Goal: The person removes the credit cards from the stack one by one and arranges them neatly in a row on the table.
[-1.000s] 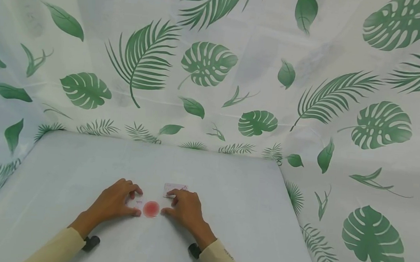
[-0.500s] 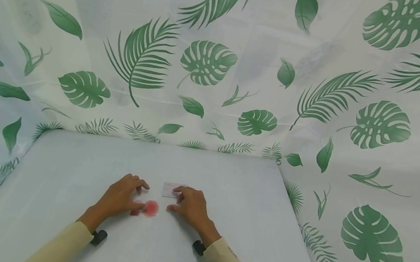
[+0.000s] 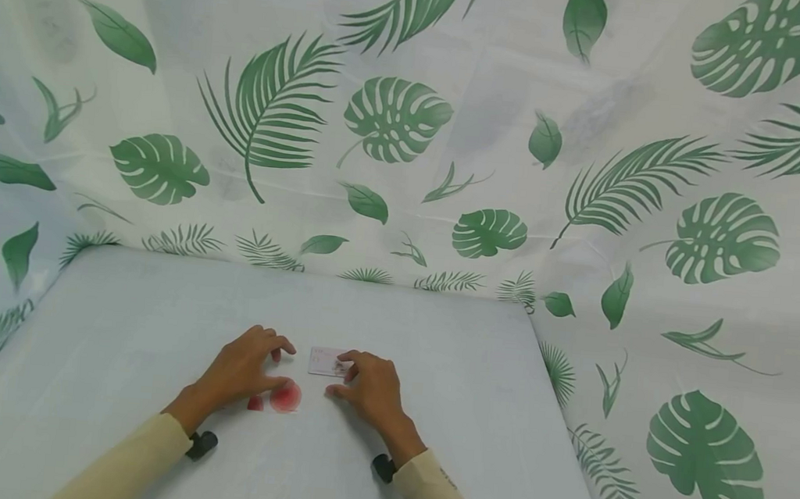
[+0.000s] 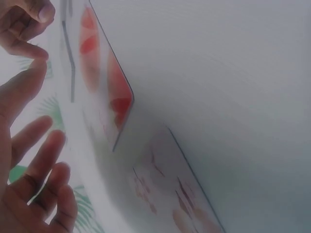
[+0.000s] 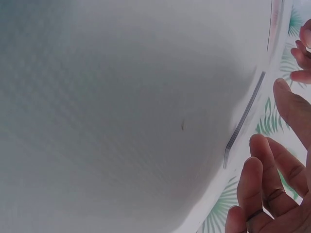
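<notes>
My left hand (image 3: pixel 247 367) hovers just left of a card with a red disc (image 3: pixel 285 399) and a red corner patch. Its thumb overlaps the disc's upper edge, and nothing shows between thumb and fingers. In the left wrist view a second pale card with pinkish marks (image 4: pixel 187 204) lies beside the red-marked card (image 4: pixel 121 82); I cannot make it out in the head view. My right hand (image 3: pixel 371 388) has bent, spread fingers over the right end of a pale, pink-printed card (image 3: pixel 324 361). Seen edge-on in the right wrist view, this looks like a thin stack (image 5: pixel 243 121).
A white-covered table (image 3: pixel 156 301) bears the cards. Behind it and to both sides hangs a white curtain with green leaf prints (image 3: pixel 402 226). A small dark device (image 3: pixel 203 445) is strapped at the left wrist, another (image 3: pixel 383 467) at the right.
My left hand has moved right and slightly away from me, baring the red corner patch. The right hand has drifted right, uncovering more of the pink-printed card. The disc card has stayed about in place.
</notes>
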{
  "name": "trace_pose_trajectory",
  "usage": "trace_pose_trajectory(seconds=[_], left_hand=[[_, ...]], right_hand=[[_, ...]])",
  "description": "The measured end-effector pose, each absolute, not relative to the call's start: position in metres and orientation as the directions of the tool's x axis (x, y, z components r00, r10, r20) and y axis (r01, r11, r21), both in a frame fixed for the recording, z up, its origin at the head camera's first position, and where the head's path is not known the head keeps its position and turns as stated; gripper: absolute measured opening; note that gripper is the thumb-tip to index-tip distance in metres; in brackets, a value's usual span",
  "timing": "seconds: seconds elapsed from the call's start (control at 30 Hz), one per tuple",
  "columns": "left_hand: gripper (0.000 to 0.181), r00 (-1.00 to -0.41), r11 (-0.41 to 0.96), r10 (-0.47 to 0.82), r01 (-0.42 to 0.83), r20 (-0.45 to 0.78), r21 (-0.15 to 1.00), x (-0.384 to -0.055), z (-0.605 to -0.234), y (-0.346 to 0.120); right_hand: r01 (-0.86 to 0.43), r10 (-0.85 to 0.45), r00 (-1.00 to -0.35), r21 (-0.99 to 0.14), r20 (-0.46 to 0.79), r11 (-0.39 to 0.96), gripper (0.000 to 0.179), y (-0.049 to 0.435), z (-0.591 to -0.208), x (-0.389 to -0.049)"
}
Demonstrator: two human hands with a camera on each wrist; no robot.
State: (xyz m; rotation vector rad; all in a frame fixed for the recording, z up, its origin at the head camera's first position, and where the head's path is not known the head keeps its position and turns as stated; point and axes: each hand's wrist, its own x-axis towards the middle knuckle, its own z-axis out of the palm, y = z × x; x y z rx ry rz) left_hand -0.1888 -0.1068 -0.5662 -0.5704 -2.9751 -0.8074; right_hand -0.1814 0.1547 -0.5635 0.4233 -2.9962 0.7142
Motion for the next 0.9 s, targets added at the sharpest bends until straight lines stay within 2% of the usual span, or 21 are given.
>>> trace_pose_trajectory(seconds=[0.37,0.9], left_hand=[[0.047,-0.933,0.796,0.343,0.350,0.110,0.493,-0.196,-0.571,-0.091],[0.047,-0.936,0.798,0.334,0.342,0.107,0.497,-0.198,-0.569,-0.079]], right_hand=[[-0.213,-0.209,-0.976,-0.449,0.059,0.868,0.053,0.161,-0.564,-0.184],[-0.203,-0.183,-0.979,-0.449,0.089,0.870,0.051,0.169,-0.567,-0.188]])
